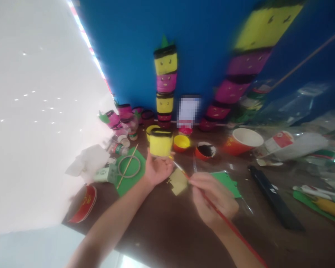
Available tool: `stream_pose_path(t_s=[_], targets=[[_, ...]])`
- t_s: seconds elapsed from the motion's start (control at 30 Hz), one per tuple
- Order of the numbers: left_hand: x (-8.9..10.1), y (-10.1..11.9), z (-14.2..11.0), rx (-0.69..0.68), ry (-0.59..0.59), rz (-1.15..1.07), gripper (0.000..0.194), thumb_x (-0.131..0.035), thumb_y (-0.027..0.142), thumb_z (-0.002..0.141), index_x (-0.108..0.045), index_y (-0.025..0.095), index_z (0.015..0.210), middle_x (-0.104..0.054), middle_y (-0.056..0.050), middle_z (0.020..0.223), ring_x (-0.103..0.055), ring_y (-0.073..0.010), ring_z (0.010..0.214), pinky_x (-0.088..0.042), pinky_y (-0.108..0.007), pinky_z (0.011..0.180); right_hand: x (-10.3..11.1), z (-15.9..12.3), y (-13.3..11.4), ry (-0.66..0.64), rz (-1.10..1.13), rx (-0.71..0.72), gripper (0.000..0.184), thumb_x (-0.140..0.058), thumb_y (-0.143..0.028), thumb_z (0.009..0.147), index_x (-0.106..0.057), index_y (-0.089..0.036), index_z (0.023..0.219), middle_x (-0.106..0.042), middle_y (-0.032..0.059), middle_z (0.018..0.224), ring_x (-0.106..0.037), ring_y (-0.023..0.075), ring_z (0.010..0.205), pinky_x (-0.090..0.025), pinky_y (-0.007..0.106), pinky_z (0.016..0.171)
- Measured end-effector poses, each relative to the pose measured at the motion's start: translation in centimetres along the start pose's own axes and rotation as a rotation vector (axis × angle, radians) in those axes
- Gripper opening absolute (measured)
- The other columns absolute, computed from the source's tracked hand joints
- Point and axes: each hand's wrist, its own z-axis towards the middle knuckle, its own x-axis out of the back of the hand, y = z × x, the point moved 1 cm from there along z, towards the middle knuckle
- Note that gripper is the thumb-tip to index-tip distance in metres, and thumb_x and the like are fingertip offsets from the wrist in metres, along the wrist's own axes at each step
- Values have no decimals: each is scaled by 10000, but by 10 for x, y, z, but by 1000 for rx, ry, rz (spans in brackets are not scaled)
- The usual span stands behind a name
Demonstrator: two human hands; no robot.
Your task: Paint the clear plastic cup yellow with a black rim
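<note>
My left hand (159, 170) holds up a small cup (160, 144) painted yellow with a black band near its top. In my right hand (212, 197) is a long red paintbrush (219, 212), its tip yellow and close to the cup's lower right edge; whether it touches I cannot tell. Just behind the held cup sit a yellow paint cup (181, 143) and a cup of black paint (205, 150). A tan scrap of paper (178, 182) lies on the table between my hands.
Stacks of painted yellow and pink cups (165, 83) stand at the blue wall. Green paper (136, 167) with a ring lies left. On the right are a red-and-white paper cup (244, 141), a black bar-shaped object (275, 199) and clear plastic bottles (293, 143). A red bowl (85, 204) sits at the left edge.
</note>
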Motion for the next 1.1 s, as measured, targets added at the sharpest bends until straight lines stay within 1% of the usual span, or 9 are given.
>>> stream_pose_path(t_s=[0.17, 0.33, 0.47, 0.67, 0.77, 0.9, 1.1], targets=[[0, -1, 0, 52, -1, 6, 619, -525, 520, 751, -518, 36, 1138, -637, -100, 760, -598, -138, 664, -473, -219, 605, -1, 0, 1, 48, -53, -37, 220, -563, -43, 730, -622, -203, 869, -656, 44, 822, -636, 155, 770, -536, 291, 686], [0, -1, -1, 41, 28, -2, 610, -523, 491, 760, -488, 56, 1187, -625, -78, 752, -578, -132, 653, -454, -219, 591, -3, -1, 0, 14, -40, -10, 208, -565, -40, 728, -622, -207, 838, -655, 31, 808, -638, 140, 744, -533, 264, 656], [2, -1, 0, 54, 12, -13, 608, -537, 491, 745, -497, 59, 1171, -608, -76, 741, -560, -125, 632, -446, -214, 568, -1, 1, -3, 51, -35, -17, 212, -562, -37, 729, -624, -209, 835, -656, 33, 803, -640, 146, 739, -539, 276, 658], [0, 0, -2, 129, -25, -18, 625, -543, 550, 710, -521, 65, 1105, -582, -82, 746, -536, -119, 629, -440, -201, 554, -1, 4, -5, 100, -82, -17, 250, -584, -26, 722, -637, -202, 891, -674, 37, 849, -648, 150, 781, -547, 270, 688], [0, 0, -2, 148, 1, 11, 631, -538, 571, 694, -526, 76, 1086, -573, -76, 733, -522, -122, 616, -422, -206, 531, -1, 4, -6, 92, -90, -15, 260, -581, -18, 723, -636, -203, 897, -676, 35, 852, -649, 147, 785, -547, 267, 705], [5, 0, 0, 157, -16, 34, 642, -537, 559, 688, -519, 77, 1112, -581, -83, 748, -517, -127, 622, -410, -221, 546, -2, 2, -4, 65, -103, -33, 268, -580, -25, 726, -634, -214, 909, -676, 34, 862, -651, 148, 789, -546, 267, 713], [8, 0, 0, 118, 39, 46, 591, -531, 509, 710, -519, 81, 1118, -582, -80, 759, -507, -120, 611, -394, -236, 566, 2, 0, -2, 28, -21, -9, 206, -573, -44, 718, -630, -205, 834, -659, 37, 805, -650, 162, 753, -543, 285, 654]])
